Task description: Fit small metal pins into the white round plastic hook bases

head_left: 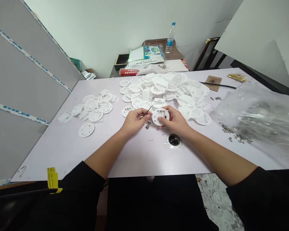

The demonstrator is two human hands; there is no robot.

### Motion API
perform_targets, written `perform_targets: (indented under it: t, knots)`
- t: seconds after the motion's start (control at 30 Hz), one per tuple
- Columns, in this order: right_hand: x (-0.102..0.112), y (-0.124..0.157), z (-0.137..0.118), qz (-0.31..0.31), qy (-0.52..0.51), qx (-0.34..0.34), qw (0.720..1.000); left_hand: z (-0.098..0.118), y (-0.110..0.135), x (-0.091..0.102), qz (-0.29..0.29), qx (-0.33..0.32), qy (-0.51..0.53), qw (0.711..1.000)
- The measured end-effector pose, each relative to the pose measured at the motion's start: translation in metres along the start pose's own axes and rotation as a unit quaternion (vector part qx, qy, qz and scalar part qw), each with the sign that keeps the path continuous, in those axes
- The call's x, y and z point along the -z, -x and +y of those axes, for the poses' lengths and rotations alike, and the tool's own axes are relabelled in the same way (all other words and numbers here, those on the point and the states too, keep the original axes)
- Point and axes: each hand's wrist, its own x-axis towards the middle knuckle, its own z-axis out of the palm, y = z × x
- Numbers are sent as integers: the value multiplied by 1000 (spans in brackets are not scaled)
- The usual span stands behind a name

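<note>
My left hand [135,122] is closed in a pinch on a thin, dark, pointed tool [148,110], whose exact kind I cannot make out. Its tip points up and away, just left of a round white plastic disc [156,119]. That disc is in my right hand [177,120], with the thumb pressed on its face; small slots and metal bits show on it. Below and between the hands lies a little heap of small metal pieces [148,125]. A large pile of similar white discs [161,84] spreads behind both hands.
A smaller group of discs [96,107] lies to the left. A black-centred round fitting [174,140] is set in the table [135,160]. On the right are a clear plastic bag [262,112] and loose metal parts [242,138]. A water bottle [170,38] stands behind.
</note>
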Motion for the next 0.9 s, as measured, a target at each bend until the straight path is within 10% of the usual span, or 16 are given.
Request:
perform_targets:
  t: [0.9]
  knots:
    - [2, 0, 2, 11, 26, 18, 999, -14, -2, 1, 51, -69, -122, 989]
